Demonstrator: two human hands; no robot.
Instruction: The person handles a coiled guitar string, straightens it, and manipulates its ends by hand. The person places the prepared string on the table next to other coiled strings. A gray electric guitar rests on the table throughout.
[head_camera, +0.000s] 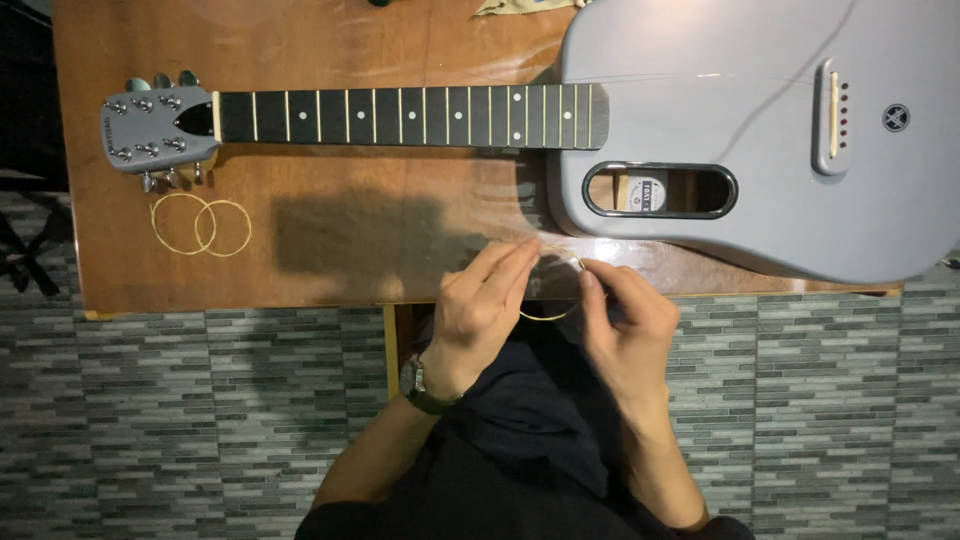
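The left hand (480, 310) and the right hand (625, 320) meet at the near edge of the wooden table (330, 250), both pinched shut on a coiled guitar string (548, 315), a thin golden loop that hangs between them just off the table's edge. The left fingertips (525, 250) nip the top of the coil, and the right thumb and forefinger close on it from the right side.

Beyond the hands lies a grey guitar (760, 130) on its back, neck pointing left, its fretboard bare of strings. Near the headstock (155, 130), on the left, rest two more coiled strings (200, 225).

The risks, as I judge them: the coil is springy, and if either pinch slackens it can burst open and whip at the fingers or drop to the tiled floor (200, 420) below. Pulling a loop tight instead of unwinding it turn by turn can kink the wire. The loose end, which I cannot make out, could also scratch the guitar's glossy body, which lies just beyond the hands
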